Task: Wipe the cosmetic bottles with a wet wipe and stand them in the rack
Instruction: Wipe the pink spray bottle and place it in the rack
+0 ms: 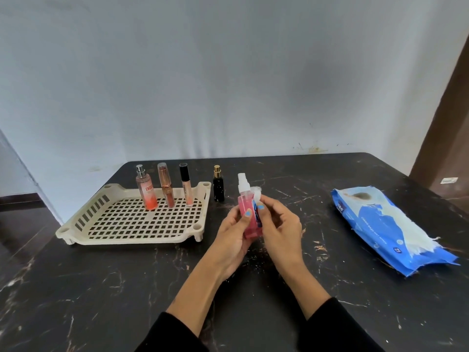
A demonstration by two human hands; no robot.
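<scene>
My left hand (234, 236) grips a pink spray bottle (245, 208) with a white nozzle, held upright above the table's middle. Pressed against the bottle's right side is a small white wet wipe (256, 194), pinched in my right hand (278, 224). The cream perforated rack (76, 224) lies to the left. Three bottles stand along its far edge: a pink-orange perfume (147, 193), a rose-gold tube (166, 186) and a black-capped gloss tube (186, 186). A small black bottle (218, 185) with a gold cap stands on the table just right of the rack.
A blue pack of wet wipes (388, 227), torn open with white wipes showing, lies at the right of the black marbled table (127, 288). A pale wall rises right behind the table's far edge.
</scene>
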